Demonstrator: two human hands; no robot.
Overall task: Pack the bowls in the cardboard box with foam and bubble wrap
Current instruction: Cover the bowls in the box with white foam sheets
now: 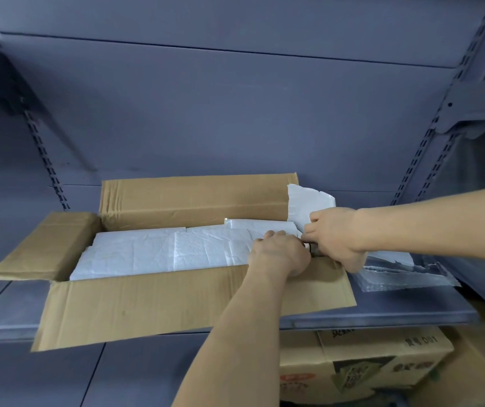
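Note:
An open cardboard box [159, 304] lies on a grey shelf, its flaps spread out. White foam sheets [162, 251] cover its inside. Both hands meet at the box's right end. My left hand [279, 254] is curled down over a dark-rimmed bowl [311, 248], which is almost wholly hidden between the hands. My right hand [336, 236] pinches a foam sheet [305, 201] that stands up over the box's right edge. A sheet of clear bubble wrap [405, 277] lies on the shelf right of the box.
The grey shelf board [6, 306] carries the box, with a grey back wall and slotted uprights [47, 165] behind. Below the shelf at the right stand printed cardboard cartons [361, 368]. Another shelf unit [484, 142] closes in on the right.

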